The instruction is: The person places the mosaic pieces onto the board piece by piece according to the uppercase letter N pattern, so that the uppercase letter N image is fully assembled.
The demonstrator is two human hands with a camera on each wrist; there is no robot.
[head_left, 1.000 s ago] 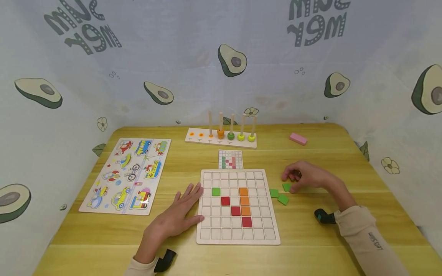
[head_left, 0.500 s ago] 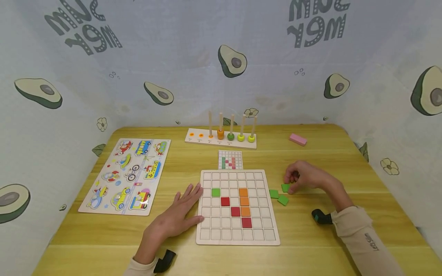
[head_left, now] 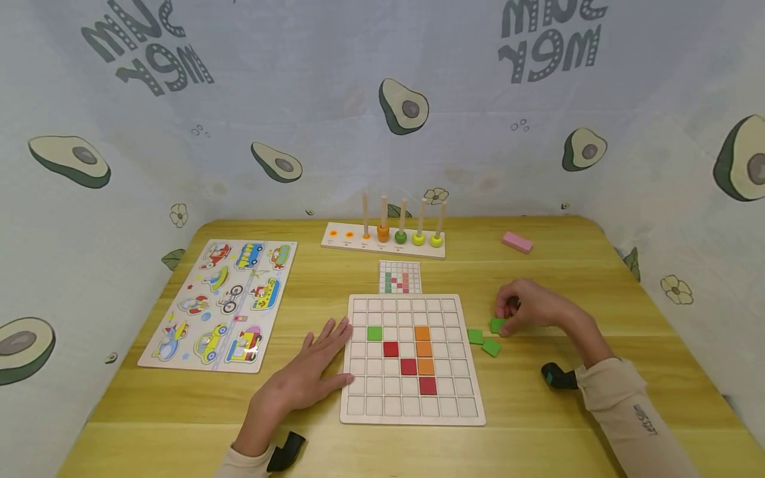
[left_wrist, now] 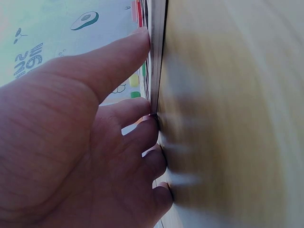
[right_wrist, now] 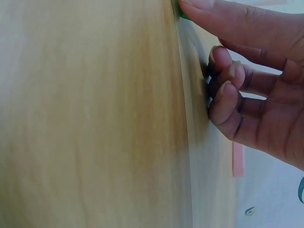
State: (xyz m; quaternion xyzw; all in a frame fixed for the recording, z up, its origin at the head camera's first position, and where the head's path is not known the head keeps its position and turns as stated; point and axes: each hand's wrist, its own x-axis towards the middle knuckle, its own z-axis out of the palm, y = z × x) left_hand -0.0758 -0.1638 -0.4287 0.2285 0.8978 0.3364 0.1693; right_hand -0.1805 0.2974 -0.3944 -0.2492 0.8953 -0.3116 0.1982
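Note:
My right hand (head_left: 530,307) pinches a square green tile (head_left: 497,325) lying on the table, thumb on its near side. In the right wrist view only a sliver of green tile (right_wrist: 184,15) shows by the thumb; the other fingers are curled. Beside it lie two loose green tiles (head_left: 491,347). My left hand (head_left: 306,376) is spread flat, its fingertips touching the left edge of the wooden grid board (head_left: 366,386). In the board's cells sit a green tile (head_left: 374,333), several red tiles (head_left: 409,366) in a diagonal and several orange tiles (head_left: 424,349) in a column.
A small pattern card (head_left: 400,267) touches the board's far edge. Behind it stands a peg stacker (head_left: 382,247) with coloured beads. A vehicle puzzle board (head_left: 197,285) lies at left, a pink block (head_left: 516,241) at far right. A printed curtain (head_left: 335,99) surrounds the table.
My right thumb and fingers have drawn together on the green tile, which has barely shifted. The left hand and the board have stayed put.

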